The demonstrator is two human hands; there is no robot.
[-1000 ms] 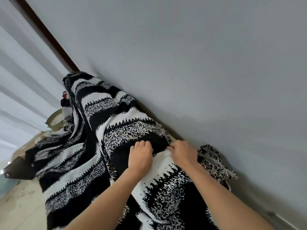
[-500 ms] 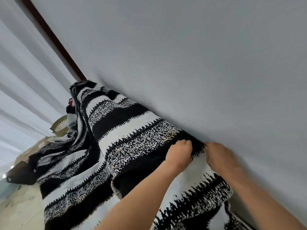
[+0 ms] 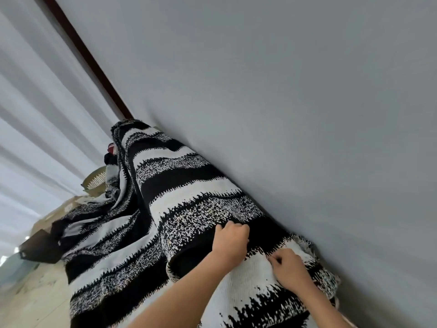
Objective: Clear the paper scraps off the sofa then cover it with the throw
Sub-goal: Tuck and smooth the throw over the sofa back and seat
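Note:
A black-and-white striped throw (image 3: 179, 185) lies draped over the sofa back and seat, so the sofa itself is hidden beneath it. The view is tilted. My left hand (image 3: 230, 242) grips a bunch of the throw on a black stripe near the top of the backrest, fingers curled into the cloth. My right hand (image 3: 287, 268) pinches the fabric on a white stripe close to the wall. The throw's fringed edge (image 3: 307, 245) sits against the wall just beyond my right hand. No paper scraps are visible.
A plain grey wall (image 3: 307, 114) runs right behind the sofa. White curtains (image 3: 35, 138) and a dark wooden frame (image 3: 87, 58) are at the left. A woven tan object (image 3: 94, 183) and a dark box (image 3: 37, 247) sit beyond the sofa's far end, above pale floor (image 3: 30, 301).
Both hands have drawn back from the wall edge along the backrest and now bunch the cloth. The throw's end lies flatter against the wall than a second ago.

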